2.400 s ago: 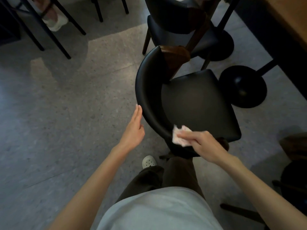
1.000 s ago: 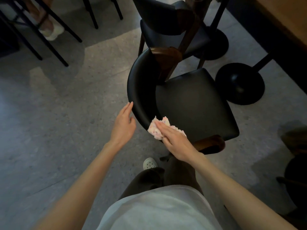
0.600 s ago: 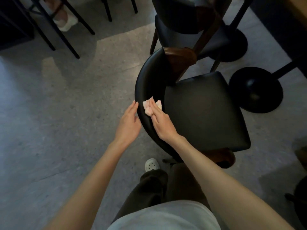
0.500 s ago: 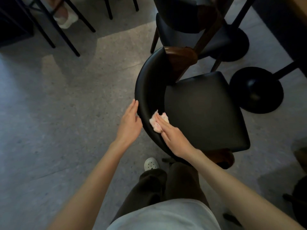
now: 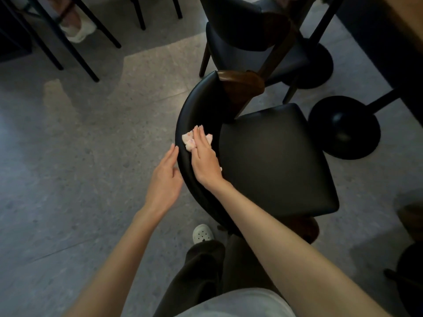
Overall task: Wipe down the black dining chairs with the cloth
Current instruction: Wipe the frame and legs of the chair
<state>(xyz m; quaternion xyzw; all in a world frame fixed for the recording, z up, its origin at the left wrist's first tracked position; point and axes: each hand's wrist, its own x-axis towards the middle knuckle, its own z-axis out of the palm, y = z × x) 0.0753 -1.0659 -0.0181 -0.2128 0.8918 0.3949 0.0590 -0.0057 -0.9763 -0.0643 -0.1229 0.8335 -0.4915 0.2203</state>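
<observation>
Two hands are at the curved back of the nearest black chair (image 5: 274,161). The right hand (image 5: 203,159) lies flat on the inner face of the backrest (image 5: 199,106), its fingers straight and together, pressing a small cloth (image 5: 188,140) against the black padding. The cloth is pale with pinkish marks (bunched rather than folded) and shows on both sides of the fingers, near the top edge of the backrest. The left hand (image 5: 163,179) is open too, with fingers straight and holding nothing. It rests against the outer side of the same backrest, just beside the right hand, with the padded rim between them.

The seat is square and black, and a brown wooden arm (image 5: 240,85) joins the far end of the backrest. A second chair (image 5: 240,35) of the same kind stands just beyond it. To the right of the seat, a round black base (image 5: 343,129) sits on the grey speckled floor (image 5: 80,156). The person's white shoe (image 5: 202,233) is on the floor below the backrest. The edge of a wooden table (image 5: 407,24) shows at the upper right.
</observation>
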